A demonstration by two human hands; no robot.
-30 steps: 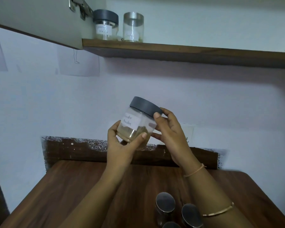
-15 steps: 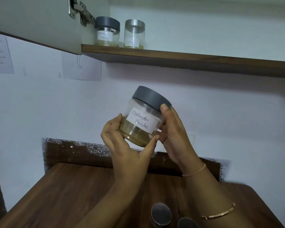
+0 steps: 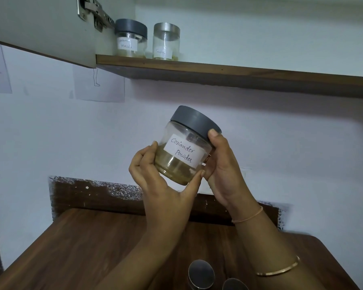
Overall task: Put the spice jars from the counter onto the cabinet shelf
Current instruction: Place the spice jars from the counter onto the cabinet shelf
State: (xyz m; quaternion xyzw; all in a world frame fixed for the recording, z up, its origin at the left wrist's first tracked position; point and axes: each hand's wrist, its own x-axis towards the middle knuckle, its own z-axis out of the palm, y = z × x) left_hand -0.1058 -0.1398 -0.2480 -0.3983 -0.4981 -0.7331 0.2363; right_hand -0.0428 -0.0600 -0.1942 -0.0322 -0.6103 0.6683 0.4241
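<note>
Coriander jar (image 3: 182, 151) is held in the air, tilted, between counter (image 3: 92, 248) and shelf (image 3: 218, 70), its grey lid leaning right. Left hand (image 3: 155, 185) cups the base, fingers and thumb curled round it. Right hand (image 3: 222, 170) grips the side, thumb tip on the lid rim. Two shelf jars (image 3: 130, 38) stand at the shelf's left end. Counter jars (image 3: 201, 277) sit at the bottom edge, only their lids showing.

One camera only, worn on the person's head: it faces the far wall (image 3: 281, 155), close in, catching the shelf (image 3: 239, 70) high above and the near tabletop (image 3: 88, 248) along the bottom edge.
</note>
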